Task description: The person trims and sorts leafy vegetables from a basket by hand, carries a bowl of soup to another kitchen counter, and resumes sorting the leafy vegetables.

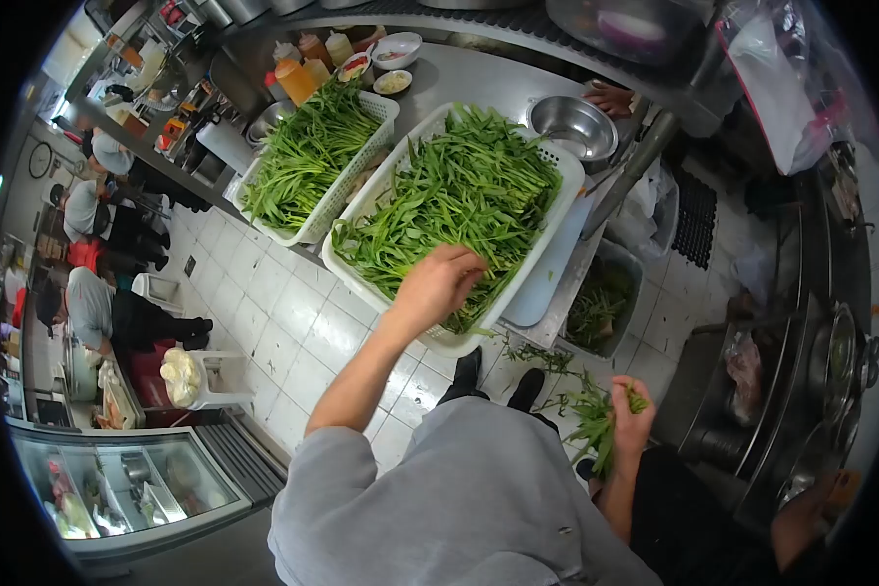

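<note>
A white perforated basket (568, 186) in front of me is heaped with water spinach (469, 186), long green stalks with narrow leaves. My left hand (439, 285) is over its near part, fingers curled and pressed onto some stalks. At my right side, low over the floor, my right hand (633, 415) is closed around a bunch of water spinach (592, 415) whose leaves hang down. A second white basket (308, 227), piled with the same greens (313, 156), stands to the left.
A blue cutting board (537, 298) lies beside the basket, with a steel bowl (572, 128) behind. Below is a bin of green scraps (601, 313); stray stalks (537, 359) hang near it. Sauce bottles (298, 80) stand at back left. Someone in black (693, 518) is close on my right.
</note>
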Action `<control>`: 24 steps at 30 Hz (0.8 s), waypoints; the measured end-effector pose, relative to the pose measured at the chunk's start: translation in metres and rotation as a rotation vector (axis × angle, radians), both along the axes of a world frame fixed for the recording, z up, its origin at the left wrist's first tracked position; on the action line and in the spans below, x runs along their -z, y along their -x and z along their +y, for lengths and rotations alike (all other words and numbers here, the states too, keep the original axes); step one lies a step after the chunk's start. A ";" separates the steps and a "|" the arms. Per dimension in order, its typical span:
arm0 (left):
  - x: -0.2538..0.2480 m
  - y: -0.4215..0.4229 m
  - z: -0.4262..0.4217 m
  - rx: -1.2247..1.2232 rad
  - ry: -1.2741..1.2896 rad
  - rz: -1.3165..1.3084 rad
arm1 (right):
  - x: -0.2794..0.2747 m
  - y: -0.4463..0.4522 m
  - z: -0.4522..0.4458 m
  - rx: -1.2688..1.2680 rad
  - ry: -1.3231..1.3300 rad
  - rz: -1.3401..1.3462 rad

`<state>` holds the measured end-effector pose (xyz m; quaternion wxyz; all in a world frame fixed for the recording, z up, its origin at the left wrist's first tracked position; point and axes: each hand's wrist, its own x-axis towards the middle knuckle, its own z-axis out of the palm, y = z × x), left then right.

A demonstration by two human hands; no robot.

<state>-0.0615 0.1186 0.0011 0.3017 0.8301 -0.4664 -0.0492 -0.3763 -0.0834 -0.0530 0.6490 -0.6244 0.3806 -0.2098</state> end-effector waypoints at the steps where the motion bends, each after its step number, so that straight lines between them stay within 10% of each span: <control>1: 0.009 -0.004 0.002 0.036 -0.031 -0.053 | 0.005 0.004 -0.005 0.049 0.053 0.048; 12: -0.025 -0.056 0.064 -0.177 -0.258 0.279 | -0.018 -0.006 -0.040 0.052 0.137 -0.105; 15: 0.000 -0.041 0.068 -0.061 -0.226 -0.023 | -0.017 -0.009 -0.041 0.037 0.089 -0.129; 24: -0.038 -0.028 0.036 -0.254 0.333 0.572 | -0.013 -0.008 -0.045 0.043 0.055 -0.119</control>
